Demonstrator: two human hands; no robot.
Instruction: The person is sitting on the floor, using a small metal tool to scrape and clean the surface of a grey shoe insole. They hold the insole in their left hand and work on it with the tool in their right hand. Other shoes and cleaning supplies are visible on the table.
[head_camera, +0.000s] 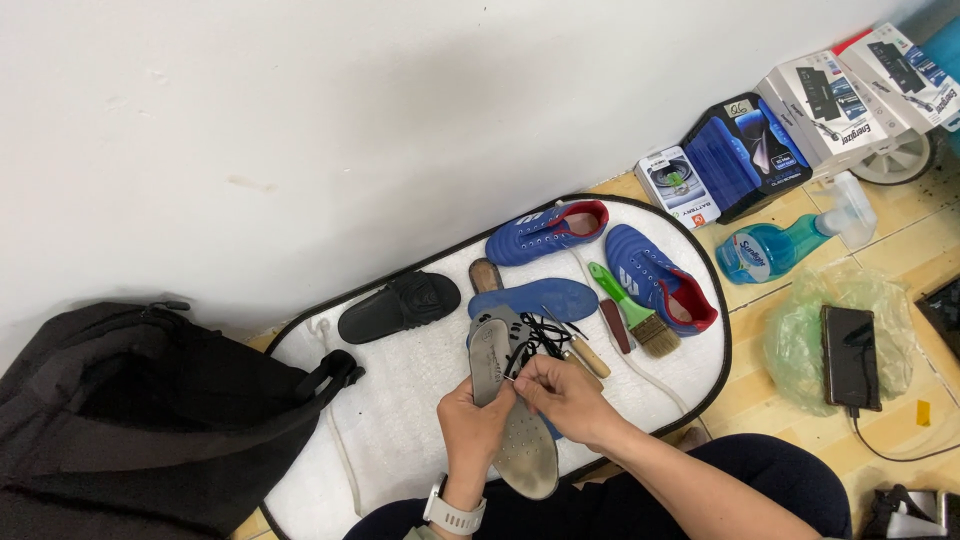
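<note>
My left hand (472, 420) grips a grey insole (492, 352) upright over a white mat (400, 400). My right hand (562, 392) pinches the insole's edge next to a tangle of black laces (540, 333). A second grey insole (528, 455) lies flat under my hands. Just beyond sit a blue insole (535, 297) and two blue shoes with red linings (548, 230) (660, 278). A green-handled brush (632, 308) and wooden-handled tools (585, 352) lie between the shoes.
A black slide sandal (400, 305) rests on the mat's left part. A black backpack (130, 410) fills the left floor. To the right are a blue spray bottle (775, 245), a phone (850, 355) on a plastic bag, and several boxes (800, 110) along the wall.
</note>
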